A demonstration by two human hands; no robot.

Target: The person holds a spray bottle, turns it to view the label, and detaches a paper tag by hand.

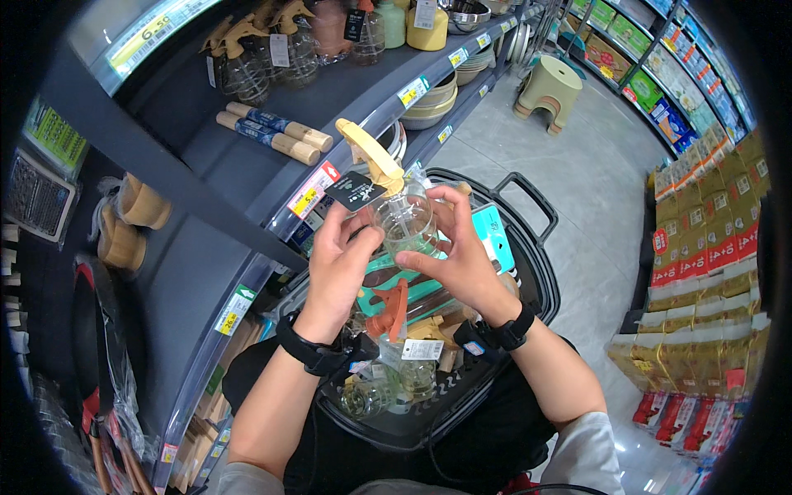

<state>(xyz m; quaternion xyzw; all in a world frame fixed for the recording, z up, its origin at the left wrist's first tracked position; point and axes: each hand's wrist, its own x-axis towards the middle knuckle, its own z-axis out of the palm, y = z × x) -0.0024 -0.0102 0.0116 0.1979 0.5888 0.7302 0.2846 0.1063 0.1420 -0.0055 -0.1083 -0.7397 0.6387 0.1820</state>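
Between my two hands is a clear spray bottle (405, 226) with a yellow trigger head and a black hang tag. My left hand (346, 253) holds its left side, near the tag. On the other side, the fingers and thumb of my right hand (455, 247) curve around the bottle. Below it, a black shopping basket (550, 291) holds an orange trigger sprayer (391, 312), a yellow trigger sprayer (427, 328), clear bottles (365, 396) and a teal package (493, 235). Hands and bottle cover part of the basket's contents.
Left of the basket runs a grey shelf (185, 247) bearing wooden rolling pins (278, 133) and more spray bottles (247, 68). A beige stool (547, 93) stands on the tiled floor ahead. Stacked gold packs (705, 266) line the right side. Frying pans (93, 322) hang at left.
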